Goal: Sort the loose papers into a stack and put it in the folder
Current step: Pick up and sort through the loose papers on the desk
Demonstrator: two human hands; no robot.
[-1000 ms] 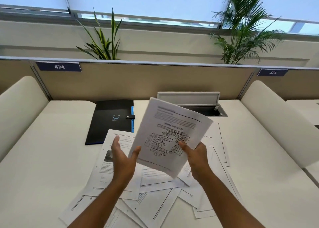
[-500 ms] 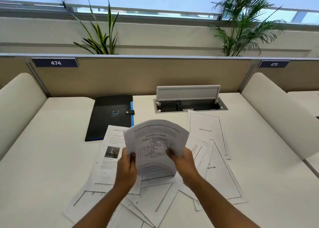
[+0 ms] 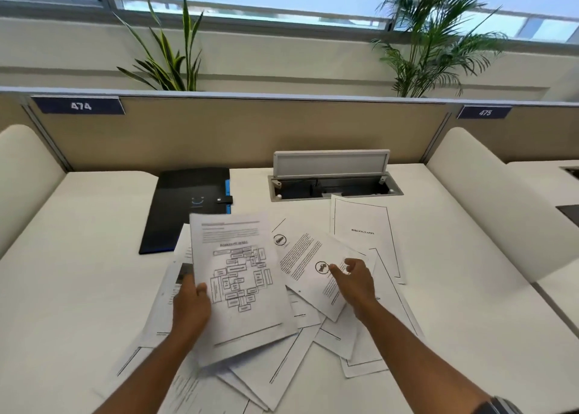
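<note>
While the left hand (image 3: 191,307) grips the diagram sheet (image 3: 241,285) by its left edge, thumb on the printed face and fingers behind, the right hand (image 3: 355,283) hangs loosely spread over a text sheet (image 3: 316,266) that bears a round stamp; whether its fingertips actually press that page is hard to tell, and nothing is pinched between them.

Taking the black folder (image 3: 188,207) as the landmark: it lies shut on the white desk (image 3: 78,288), strap snapped across its right edge, a blue spine strip showing there. The diagram sheet sits just in front of the folder and slightly to its right, its top left corner overlapping the folder's near right corner in this view. The loose papers (image 3: 282,363) fan out in front of the folder and to its right, overlapping one another at many angles, some running under both forearms toward the near edge of the desk. A page headed BIBLIOGRAPHY (image 3: 363,225) lies well to the right of the folder, at the far right of the scatter. Right of the folder, at about the same depth, a cable hatch (image 3: 332,178) is sunk in the desk with its lid tipped up. Behind the folder rises a tan partition (image 3: 250,131), with a plate reading 474 (image 3: 80,106) up and to the left.
</note>
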